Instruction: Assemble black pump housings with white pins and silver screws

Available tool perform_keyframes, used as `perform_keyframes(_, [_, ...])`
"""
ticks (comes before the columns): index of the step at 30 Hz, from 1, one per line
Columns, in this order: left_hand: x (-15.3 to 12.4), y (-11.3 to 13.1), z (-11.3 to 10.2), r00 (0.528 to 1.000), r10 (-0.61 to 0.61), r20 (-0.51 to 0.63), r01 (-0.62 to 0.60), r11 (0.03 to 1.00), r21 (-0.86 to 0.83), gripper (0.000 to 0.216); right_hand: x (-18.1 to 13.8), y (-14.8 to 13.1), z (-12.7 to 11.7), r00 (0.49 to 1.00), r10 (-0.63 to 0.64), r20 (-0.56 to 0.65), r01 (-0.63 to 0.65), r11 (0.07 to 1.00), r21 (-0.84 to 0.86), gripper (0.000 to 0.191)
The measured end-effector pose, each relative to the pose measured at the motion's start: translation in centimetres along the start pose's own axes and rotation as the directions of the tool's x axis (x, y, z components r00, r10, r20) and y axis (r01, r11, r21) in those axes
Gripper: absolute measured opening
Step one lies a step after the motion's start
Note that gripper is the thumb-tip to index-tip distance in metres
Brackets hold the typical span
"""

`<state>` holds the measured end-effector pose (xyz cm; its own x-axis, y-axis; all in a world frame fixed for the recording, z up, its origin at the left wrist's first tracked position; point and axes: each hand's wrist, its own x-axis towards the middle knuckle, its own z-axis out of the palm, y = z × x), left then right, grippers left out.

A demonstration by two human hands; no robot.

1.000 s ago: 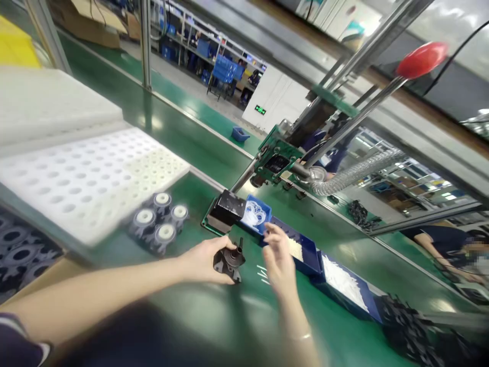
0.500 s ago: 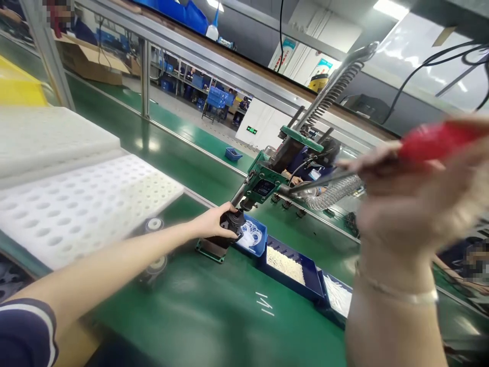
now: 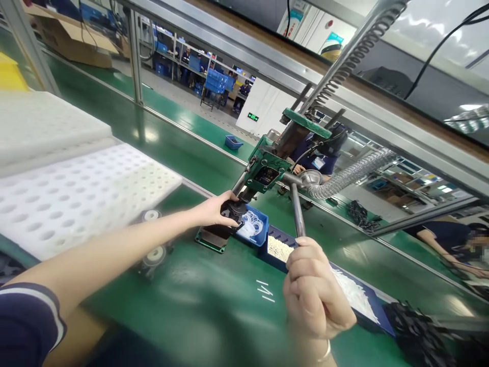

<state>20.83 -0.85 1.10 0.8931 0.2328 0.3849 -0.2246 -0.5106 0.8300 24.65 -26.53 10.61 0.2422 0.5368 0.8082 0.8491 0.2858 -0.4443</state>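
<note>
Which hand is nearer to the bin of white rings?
Left: the left hand is beside the bin, gripping a black part; the right hand is farther off, nearer the camera, on the lever.

cardboard box (image 3: 69, 42), exit sign (image 3: 252, 117) (green)

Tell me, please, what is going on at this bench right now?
A person's left hand holds a black part beneath the head of a green press, whose tip seems to meet it. The right hand is closed around the end of the press's lever, which slants downward. A few thin white sticks lie on the green work surface.
</note>
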Motion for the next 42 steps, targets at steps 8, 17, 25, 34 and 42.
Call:
perform_keyframes(8, [-0.3, 0.0, 0.0, 0.999, 0.021, 0.039, -0.019, 0.998, -0.056, 0.072, 0.4, -0.2, 0.5, 0.974, -0.217, -0.069, 0.214, 0.976, -0.05, 0.024])
perform_keyframes(17, [-0.2, 0.6, 0.0, 1.0, -0.011, 0.006, 0.011, 1.0, 0.003, 0.072, 2.8, -0.9, -0.2, 0.925, -0.375, -0.067, 0.378, 0.925, 0.036, 0.019])
perform_keyframes(25, [-9.6, 4.7, 7.5, 0.994, -0.041, 0.1, 0.035, 0.997, 0.066, 0.058, 11.1, -2.6, -3.0, 0.967, -0.229, -0.107, 0.213, 0.966, -0.147, 0.041])
perform_keyframes(34, [-15.3, 2.3, 14.7, 0.983, 0.017, 0.181, -0.027, 0.998, 0.053, 0.071, -6.6, 2.0, -3.8, 0.87, 0.406, 0.279, -0.332, 0.902, -0.276, 0.047])
perform_keyframes(42, [-13.9, 2.0, 13.5, 0.962, 0.157, 0.224, -0.161, 0.987, 0.001, 0.029, -20.1, -1.3, -1.5, 0.793, 0.485, 0.369, -0.254, 0.814, -0.523, 0.053])
